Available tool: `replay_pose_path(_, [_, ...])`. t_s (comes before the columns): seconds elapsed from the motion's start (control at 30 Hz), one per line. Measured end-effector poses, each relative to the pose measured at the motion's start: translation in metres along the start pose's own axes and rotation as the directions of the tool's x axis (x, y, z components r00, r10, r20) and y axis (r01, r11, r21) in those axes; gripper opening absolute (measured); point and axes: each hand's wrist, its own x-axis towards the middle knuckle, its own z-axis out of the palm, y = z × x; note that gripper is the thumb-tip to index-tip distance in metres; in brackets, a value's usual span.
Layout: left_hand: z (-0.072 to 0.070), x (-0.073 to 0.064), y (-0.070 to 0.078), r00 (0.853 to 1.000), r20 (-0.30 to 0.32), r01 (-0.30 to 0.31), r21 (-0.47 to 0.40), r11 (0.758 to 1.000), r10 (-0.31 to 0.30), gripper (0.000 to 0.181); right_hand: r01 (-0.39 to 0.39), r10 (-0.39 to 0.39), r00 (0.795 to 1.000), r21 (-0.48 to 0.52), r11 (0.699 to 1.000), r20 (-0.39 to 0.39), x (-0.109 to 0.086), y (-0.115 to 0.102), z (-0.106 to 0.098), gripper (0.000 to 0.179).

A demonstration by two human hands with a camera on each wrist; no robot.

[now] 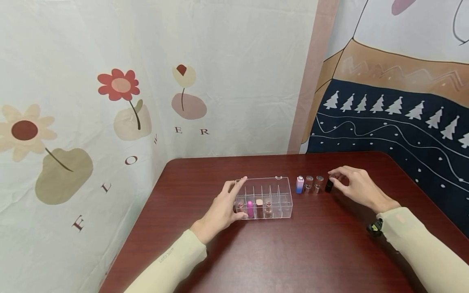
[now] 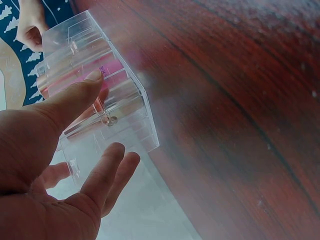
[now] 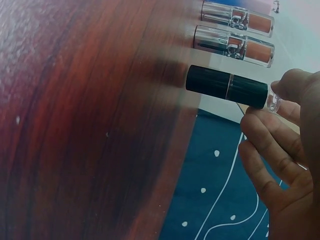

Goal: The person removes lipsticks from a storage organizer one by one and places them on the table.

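My left hand (image 1: 220, 205) grips the left end of a clear plastic organizer box (image 1: 286, 211), thumb at the front and fingers toward the back. Its slots run in rows, and several lipsticks stand in the front row, among them a bright pink lipstick (image 1: 250, 209). In the left wrist view the thumb presses on the box (image 2: 122, 75). My right hand (image 1: 357, 186) pinches the clear top end of a black lipstick (image 3: 225, 85), which stands upright at the right end of a row. Two clear-cased lipsticks (image 1: 318, 184) and a pink-and-blue lipstick (image 1: 299, 185) stand left of it.
A dark red wooden table (image 1: 293, 252) carries everything. Behind it hangs a pale curtain (image 1: 238, 81) with flower prints, and at the right a dark blue cloth (image 1: 373, 130) with white trees. The box's clear lid stands raised at the back.
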Motion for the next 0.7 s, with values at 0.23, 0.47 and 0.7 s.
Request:
replay_pose_path(0.23, [0.0003,-0.0002,0.0002,1.000,-0.002,-0.001,-0.009,1.000,0.001,0.121,-0.006,0.006,1.000,-0.002,1.000,0.005,-0.0007,0.0010,0.0022,0.027])
replay_pose_path(0.47, [-0.0005,-0.0004,0.0007,1.000,0.007,0.003,-0.005,1.000,-0.003,0.122,-0.005,0.005,1.000,0.007,1.000,0.003,-0.0009,0.0016,0.0027,0.027])
replay_pose_path(0.7, [-0.0005,0.0001,0.0018,1.000,0.010,0.015,-0.012,1.000,-0.015,0.122,-0.029,0.029,0.999,0.011,1.000,0.015,-0.0015,0.0006,0.0021,0.028])
